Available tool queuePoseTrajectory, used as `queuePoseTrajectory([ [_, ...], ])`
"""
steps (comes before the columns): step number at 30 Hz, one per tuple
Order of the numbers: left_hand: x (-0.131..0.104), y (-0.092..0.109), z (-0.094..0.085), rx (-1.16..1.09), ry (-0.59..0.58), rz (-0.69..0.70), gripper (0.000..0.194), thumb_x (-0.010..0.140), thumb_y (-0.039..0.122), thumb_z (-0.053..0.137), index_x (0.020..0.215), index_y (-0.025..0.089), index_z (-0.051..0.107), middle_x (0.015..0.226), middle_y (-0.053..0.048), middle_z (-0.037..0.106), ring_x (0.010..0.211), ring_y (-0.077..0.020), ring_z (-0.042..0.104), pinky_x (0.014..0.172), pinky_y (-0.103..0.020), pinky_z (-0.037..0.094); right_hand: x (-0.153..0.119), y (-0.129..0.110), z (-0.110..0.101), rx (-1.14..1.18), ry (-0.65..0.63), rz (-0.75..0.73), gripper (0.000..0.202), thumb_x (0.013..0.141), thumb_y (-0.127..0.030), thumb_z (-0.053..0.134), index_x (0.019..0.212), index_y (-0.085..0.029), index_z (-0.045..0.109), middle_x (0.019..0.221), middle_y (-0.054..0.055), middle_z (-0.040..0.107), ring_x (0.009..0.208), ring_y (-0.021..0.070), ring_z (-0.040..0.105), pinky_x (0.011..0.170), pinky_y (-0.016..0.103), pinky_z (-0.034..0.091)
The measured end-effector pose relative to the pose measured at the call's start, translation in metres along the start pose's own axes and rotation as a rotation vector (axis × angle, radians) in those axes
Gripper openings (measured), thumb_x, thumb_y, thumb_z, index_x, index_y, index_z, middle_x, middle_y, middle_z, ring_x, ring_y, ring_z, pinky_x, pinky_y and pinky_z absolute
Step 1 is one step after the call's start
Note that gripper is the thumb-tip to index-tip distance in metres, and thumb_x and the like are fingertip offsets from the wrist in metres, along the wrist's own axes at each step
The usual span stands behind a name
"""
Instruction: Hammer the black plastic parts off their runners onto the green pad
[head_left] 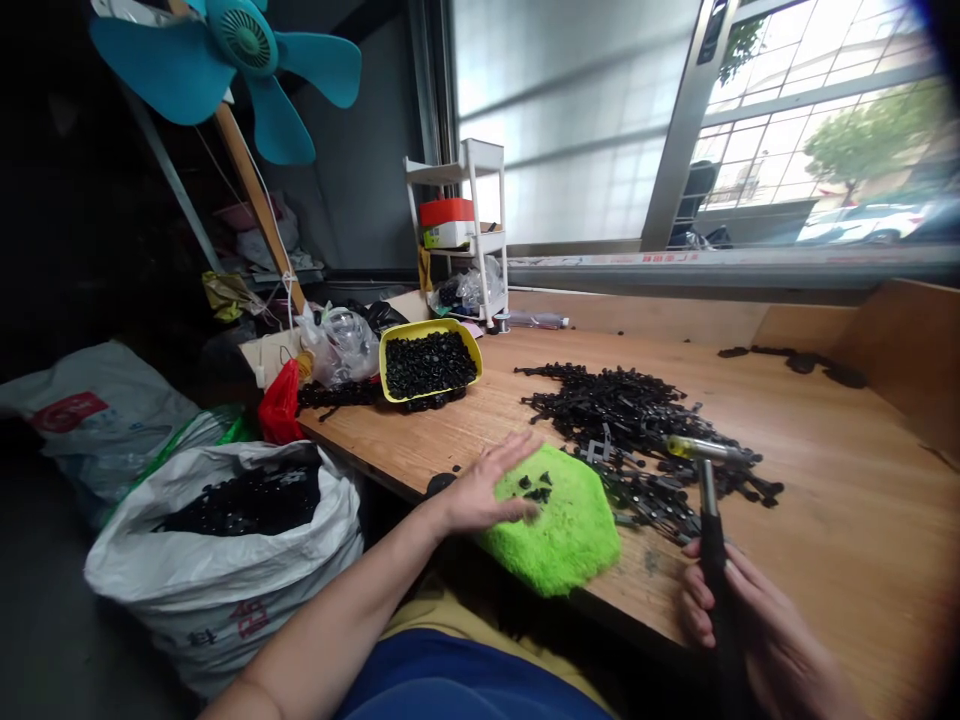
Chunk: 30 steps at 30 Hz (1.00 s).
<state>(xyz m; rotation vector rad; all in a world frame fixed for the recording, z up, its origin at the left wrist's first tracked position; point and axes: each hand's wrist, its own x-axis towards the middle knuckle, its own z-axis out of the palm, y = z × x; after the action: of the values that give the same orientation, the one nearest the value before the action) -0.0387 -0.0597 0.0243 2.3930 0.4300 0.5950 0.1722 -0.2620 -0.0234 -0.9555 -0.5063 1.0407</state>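
Observation:
My left hand (pixel 491 487) is over the left part of a bright green fluffy cloth (pixel 574 535), its fingers spread and holding nothing. A few small black plastic pieces (pixel 538 493) lie on the cloth just beyond the thumb. In my right hand (pixel 720 600) is a small hammer (pixel 709 490), gripped by its black handle. The hammer's head, with a yellow end, points up above the table. Behind the cloth spreads a heap of black plastic parts (pixel 622 410) on thin sprues; some lie close to the hammer head.
A yellow basin (pixel 477 375) full of small black pieces stands at the back left of the wooden table (pixel 840 540). Left of the table's edge is a white sack (pixel 225 580) of black parts. A white shelf (pixel 480 150), a blue fan (pixel 244 40) and plastic bags (pixel 341 345) stand behind.

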Motion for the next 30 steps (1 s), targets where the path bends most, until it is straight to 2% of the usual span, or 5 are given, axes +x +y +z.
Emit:
queuePoseTrajectory([
  [5, -0.013, -0.02, 0.002, -0.224, 0.36, -0.255, 0.033, 0.08, 0.039, 0.048, 0.103, 0.016, 0.055, 0.096, -0.008, 0.061, 0.079, -0.0149, 0.058, 0.071, -0.026, 0.045, 0.003, 0.0, -0.002, -0.013, -0.009, 0.017, 0.034, 0.068, -0.042, 0.07, 0.09, -0.022, 0.053, 0.063, 0.001, 0.042, 0.049, 0.0148, 0.04, 0.039, 0.024, 0.035],
  [9, -0.021, -0.017, 0.007, -0.123, 0.312, -0.257, 0.02, 0.075, 0.032, 0.055, 0.083, 0.015, 0.059, 0.073, -0.002, 0.06, 0.063, -0.0099, 0.051, 0.058, -0.02, 0.04, -0.001, -0.001, 0.003, -0.009, 0.011, 0.006, 0.029, 0.073, -0.042, 0.066, 0.09, -0.022, 0.053, 0.063, 0.001, 0.041, 0.05, 0.0137, 0.039, 0.04, 0.022, 0.034],
  [16, -0.014, -0.008, 0.011, 0.06, 0.228, -0.126, 0.004, 0.068, 0.02, 0.06, 0.069, 0.017, 0.063, 0.072, 0.0, 0.059, 0.07, -0.0108, 0.053, 0.066, -0.02, 0.039, -0.003, -0.004, 0.009, -0.005, 0.022, -0.007, 0.029, 0.073, -0.04, 0.067, 0.09, -0.022, 0.053, 0.063, 0.0, 0.041, 0.05, 0.0138, 0.039, 0.04, 0.022, 0.034],
  [23, -0.014, -0.006, 0.012, 0.095, 0.279, -0.179, 0.006, 0.068, 0.017, 0.057, 0.073, 0.016, 0.061, 0.073, 0.0, 0.058, 0.066, -0.0107, 0.05, 0.061, -0.021, 0.039, -0.003, -0.003, 0.009, 0.014, 0.02, -0.021, 0.033, 0.07, -0.04, 0.069, 0.091, -0.02, 0.053, 0.065, 0.001, 0.042, 0.052, 0.0142, 0.041, 0.041, 0.023, 0.035],
  [30, -0.001, 0.003, 0.013, 0.184, 0.273, -0.126, 0.009, 0.07, 0.024, 0.058, 0.067, 0.018, 0.063, 0.076, -0.002, 0.056, 0.08, -0.0154, 0.051, 0.076, -0.027, 0.039, -0.001, -0.002, 0.003, 0.03, -0.037, -0.013, 0.03, 0.075, -0.038, 0.065, 0.095, -0.019, 0.052, 0.065, 0.002, 0.042, 0.051, 0.0142, 0.041, 0.042, 0.023, 0.035],
])
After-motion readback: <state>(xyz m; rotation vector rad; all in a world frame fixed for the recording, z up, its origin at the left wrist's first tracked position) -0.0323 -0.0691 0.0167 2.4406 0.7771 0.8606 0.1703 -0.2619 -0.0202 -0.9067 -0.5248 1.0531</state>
